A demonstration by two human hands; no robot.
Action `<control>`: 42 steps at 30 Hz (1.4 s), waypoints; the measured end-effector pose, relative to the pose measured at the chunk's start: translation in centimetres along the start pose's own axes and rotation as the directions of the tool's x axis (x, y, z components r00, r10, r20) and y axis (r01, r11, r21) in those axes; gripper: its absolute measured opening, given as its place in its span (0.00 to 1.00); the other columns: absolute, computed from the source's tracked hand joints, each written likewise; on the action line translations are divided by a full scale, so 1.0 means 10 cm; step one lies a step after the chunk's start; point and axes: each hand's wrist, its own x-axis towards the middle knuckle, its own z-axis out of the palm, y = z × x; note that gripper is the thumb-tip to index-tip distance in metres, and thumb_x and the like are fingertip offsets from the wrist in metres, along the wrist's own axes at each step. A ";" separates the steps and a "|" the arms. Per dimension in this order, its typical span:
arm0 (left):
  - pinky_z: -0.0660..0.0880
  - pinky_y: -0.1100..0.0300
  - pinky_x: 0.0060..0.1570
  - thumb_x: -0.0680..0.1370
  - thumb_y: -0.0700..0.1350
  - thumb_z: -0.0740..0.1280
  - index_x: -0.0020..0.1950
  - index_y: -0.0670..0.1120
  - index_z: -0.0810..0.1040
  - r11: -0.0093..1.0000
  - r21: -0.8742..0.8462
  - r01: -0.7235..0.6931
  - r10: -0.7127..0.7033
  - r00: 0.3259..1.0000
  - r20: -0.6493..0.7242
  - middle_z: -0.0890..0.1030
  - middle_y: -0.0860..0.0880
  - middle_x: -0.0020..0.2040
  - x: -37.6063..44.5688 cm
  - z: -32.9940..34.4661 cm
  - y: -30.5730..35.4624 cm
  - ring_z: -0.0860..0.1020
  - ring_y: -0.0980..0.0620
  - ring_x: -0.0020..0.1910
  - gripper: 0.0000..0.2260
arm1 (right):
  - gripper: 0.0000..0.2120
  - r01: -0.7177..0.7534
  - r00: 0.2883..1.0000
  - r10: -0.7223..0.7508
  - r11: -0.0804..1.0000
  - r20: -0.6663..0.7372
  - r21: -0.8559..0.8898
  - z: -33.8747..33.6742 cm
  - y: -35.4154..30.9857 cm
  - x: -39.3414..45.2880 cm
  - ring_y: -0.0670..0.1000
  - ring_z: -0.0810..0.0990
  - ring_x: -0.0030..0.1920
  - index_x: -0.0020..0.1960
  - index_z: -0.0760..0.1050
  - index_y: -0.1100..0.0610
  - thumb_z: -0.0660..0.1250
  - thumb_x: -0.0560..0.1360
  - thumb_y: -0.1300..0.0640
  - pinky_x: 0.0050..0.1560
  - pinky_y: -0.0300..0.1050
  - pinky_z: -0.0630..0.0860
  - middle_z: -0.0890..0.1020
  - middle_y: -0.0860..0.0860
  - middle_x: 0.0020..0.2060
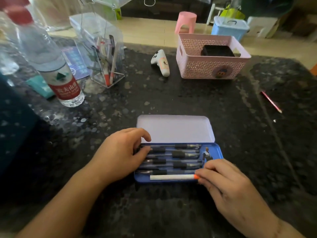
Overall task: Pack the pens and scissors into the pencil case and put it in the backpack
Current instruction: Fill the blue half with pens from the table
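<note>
Daylight comes from the upper part of the frame, brightening the pale floor (151, 30) while the dark speckled tabletop (188, 100) stays dim. Soft glare streaks its left side. The water bottle (51, 66) at upper left is blurred, and wide-angle distortion bends the edges; corners darken.

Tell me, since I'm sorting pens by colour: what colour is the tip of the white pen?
Orange, on the white pen at its right end, in the head view.
</note>
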 end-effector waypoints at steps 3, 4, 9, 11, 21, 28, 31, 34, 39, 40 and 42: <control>0.69 0.66 0.38 0.73 0.52 0.71 0.51 0.58 0.76 0.998 -0.048 -0.029 0.029 1.000 0.002 0.72 0.58 0.36 0.00 -0.03 0.01 0.74 0.56 0.39 0.09 | 0.10 0.002 0.999 -0.004 0.999 0.039 0.037 -0.01 -0.05 0.03 0.49 0.78 0.47 0.52 0.81 0.56 0.65 0.76 0.53 0.50 0.44 0.75 0.78 0.49 0.47; 0.70 0.66 0.41 0.73 0.53 0.71 0.53 0.58 0.76 0.997 -0.060 -0.044 0.044 0.999 0.009 0.73 0.60 0.39 0.00 -0.04 0.02 0.74 0.57 0.42 0.10 | 0.10 0.018 0.998 -0.021 0.999 0.064 0.048 -0.01 -0.06 0.03 0.49 0.77 0.48 0.53 0.80 0.55 0.66 0.76 0.53 0.51 0.44 0.75 0.78 0.49 0.48; 0.72 0.54 0.60 0.74 0.62 0.65 0.62 0.59 0.73 0.997 0.012 -0.083 0.082 0.995 0.060 0.72 0.61 0.60 -0.01 0.00 0.00 0.70 0.57 0.61 0.19 | 0.12 0.129 0.983 -0.139 0.987 0.116 0.092 -0.17 -0.03 0.07 0.50 0.78 0.52 0.55 0.81 0.55 0.70 0.74 0.52 0.55 0.45 0.73 0.79 0.50 0.52; 0.71 0.48 0.63 0.73 0.62 0.65 0.65 0.57 0.73 0.999 0.032 -0.014 0.014 1.000 0.005 0.71 0.59 0.64 0.00 0.01 0.01 0.68 0.55 0.64 0.21 | 0.11 0.038 0.999 -0.037 0.997 -0.029 0.060 -0.36 0.24 0.24 0.51 0.79 0.50 0.51 0.82 0.57 0.69 0.73 0.52 0.56 0.44 0.72 0.81 0.50 0.49; 0.65 0.43 0.67 0.76 0.63 0.58 0.73 0.54 0.62 0.927 -0.008 0.376 -0.376 0.927 0.007 0.73 0.51 0.67 0.07 0.04 0.04 0.64 0.49 0.69 0.28 | 0.30 -0.764 0.602 0.774 0.487 -0.196 -0.424 -0.48 2.68 0.86 0.67 0.78 0.50 0.51 0.79 0.62 0.62 0.69 0.35 0.53 0.56 0.75 0.80 0.67 0.45; 0.67 0.42 0.65 0.72 0.69 0.51 0.73 0.57 0.62 0.920 -0.153 0.361 -0.355 0.932 0.065 0.73 0.54 0.67 0.11 0.04 0.06 0.67 0.51 0.67 0.32 | 0.05 -0.829 0.527 0.763 0.559 -0.375 -0.028 -0.40 2.65 0.87 0.61 0.80 0.50 0.50 0.77 0.58 0.66 0.75 0.63 0.56 0.52 0.76 0.82 0.62 0.48; 0.70 0.47 0.64 0.73 0.68 0.53 0.72 0.58 0.64 0.891 -0.270 0.365 -0.365 0.929 0.052 0.75 0.55 0.66 0.11 0.04 0.02 0.71 0.52 0.66 0.30 | 0.08 -0.597 0.714 0.584 0.796 -0.385 0.100 -0.48 1.77 0.82 0.50 0.80 0.45 0.53 0.77 0.55 0.68 0.74 0.60 0.52 0.42 0.75 0.82 0.56 0.46; 0.70 0.63 0.53 0.72 0.66 0.54 0.71 0.55 0.67 0.827 -0.417 0.376 -0.408 0.913 0.015 0.77 0.57 0.61 0.13 0.03 0.04 0.75 0.62 0.57 0.30 | 0.07 -0.242 0.940 0.274 0.956 -0.205 0.166 -0.41 0.52 0.49 0.39 0.78 0.45 0.51 0.79 0.54 0.71 0.73 0.58 0.52 0.29 0.70 0.81 0.46 0.44; 0.66 0.71 0.45 0.73 0.66 0.51 0.53 0.65 0.72 0.767 -0.519 0.377 -0.445 0.895 -0.007 0.78 0.63 0.51 0.12 0.01 0.08 0.73 0.76 0.47 0.15 | 0.07 0.041 0.999 -0.034 0.972 -0.034 0.231 0.01 -0.14 0.18 0.46 0.79 0.47 0.52 0.80 0.56 0.69 0.75 0.57 0.52 0.42 0.76 0.82 0.48 0.45; 0.66 0.75 0.44 0.74 0.65 0.50 0.51 0.65 0.71 0.764 -0.524 0.377 -0.449 0.894 -0.011 0.78 0.63 0.50 0.12 0.00 0.09 0.72 0.77 0.45 0.14 | 0.07 0.059 0.998 -0.054 0.973 -0.029 0.222 0.06 -0.14 0.18 0.47 0.79 0.47 0.52 0.80 0.56 0.70 0.74 0.58 0.51 0.44 0.76 0.82 0.48 0.45; 0.64 0.82 0.39 0.74 0.65 0.50 0.51 0.64 0.71 0.762 -0.532 0.368 -0.445 0.895 -0.019 0.78 0.63 0.51 0.12 -0.02 0.11 0.71 0.79 0.44 0.14 | 0.08 0.081 0.997 -0.076 0.975 -0.031 0.205 0.11 -0.14 0.17 0.48 0.79 0.47 0.52 0.80 0.57 0.70 0.74 0.58 0.50 0.46 0.76 0.82 0.49 0.45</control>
